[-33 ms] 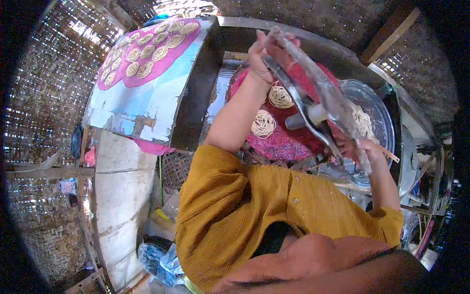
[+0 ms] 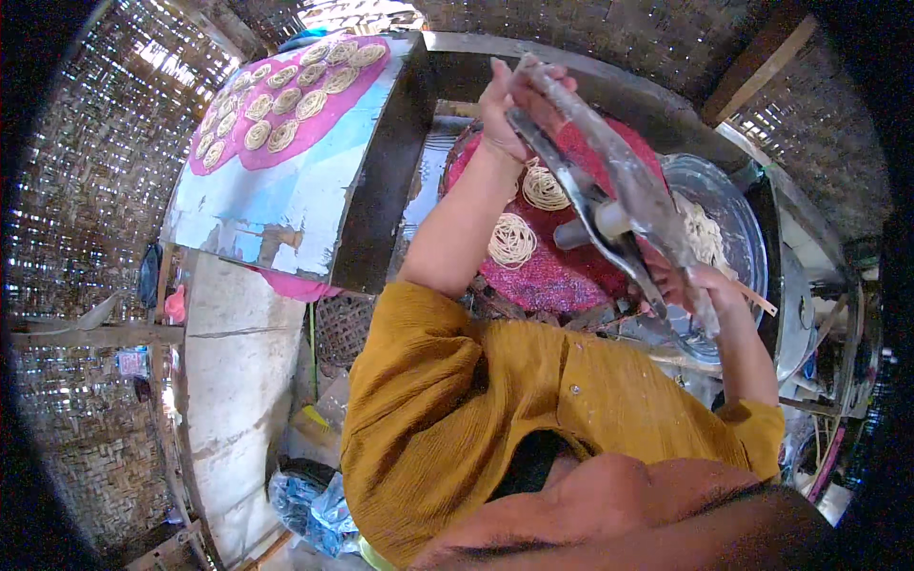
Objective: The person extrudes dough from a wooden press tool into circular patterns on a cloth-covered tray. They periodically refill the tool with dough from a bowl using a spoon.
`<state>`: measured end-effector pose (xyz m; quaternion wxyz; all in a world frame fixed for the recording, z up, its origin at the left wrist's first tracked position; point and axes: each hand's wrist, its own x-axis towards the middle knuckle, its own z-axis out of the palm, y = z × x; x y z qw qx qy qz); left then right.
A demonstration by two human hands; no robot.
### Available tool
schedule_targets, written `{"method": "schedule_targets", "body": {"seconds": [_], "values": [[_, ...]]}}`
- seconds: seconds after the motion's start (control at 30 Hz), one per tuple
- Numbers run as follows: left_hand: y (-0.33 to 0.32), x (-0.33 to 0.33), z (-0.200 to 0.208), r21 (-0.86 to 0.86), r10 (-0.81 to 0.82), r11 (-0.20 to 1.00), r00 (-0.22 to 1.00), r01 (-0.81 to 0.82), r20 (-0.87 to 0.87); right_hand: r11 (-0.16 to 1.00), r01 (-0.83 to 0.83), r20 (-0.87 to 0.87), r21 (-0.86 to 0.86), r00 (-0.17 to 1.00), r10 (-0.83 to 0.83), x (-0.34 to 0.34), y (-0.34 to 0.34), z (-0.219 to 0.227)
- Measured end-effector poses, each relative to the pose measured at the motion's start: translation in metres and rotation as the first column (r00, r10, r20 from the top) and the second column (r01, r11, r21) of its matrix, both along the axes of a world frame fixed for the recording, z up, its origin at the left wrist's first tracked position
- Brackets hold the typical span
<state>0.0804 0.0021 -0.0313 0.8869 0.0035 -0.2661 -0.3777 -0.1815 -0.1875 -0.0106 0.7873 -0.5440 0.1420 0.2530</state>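
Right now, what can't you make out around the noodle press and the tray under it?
Head view only:
- Right hand: its grip is hidden by the press.
- Metal bowl: contents partly covered by the press.
- Red tray: far part hidden behind the left hand and press.

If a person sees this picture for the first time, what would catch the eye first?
Probably the long metal press, held in both hands, left hand at the far end and right hand at the near end, above a pink round mat with two noodle coils. At upper left, many similar coils lie in rows on another pink mat.
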Motion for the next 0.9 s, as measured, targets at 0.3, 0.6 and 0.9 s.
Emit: {"method": "schedule_targets", "body": {"seconds": [0.3, 0.6, 0.9], "values": [[0.01, -0.032, 0.021, 0.032, 0.278, 0.96, 0.96, -0.278, 0.029, 0.902, -0.092, 0.101, -0.422, 0.984, 0.148, 0.0, 0.028, 0.071], [0.03, -0.036, 0.044, -0.238, 0.103, 0.968, 0.99, -0.077, 0.099, 0.838, -0.192, 0.064, -0.512, 0.963, 0.26, -0.009, 0.027, 0.071], [0.044, -0.024, 0.057, -0.357, 0.189, 0.931, 0.94, -0.079, 0.285, 0.696, -0.158, 0.106, -0.7, 0.942, 0.32, 0.006, 0.039, 0.097]]}}
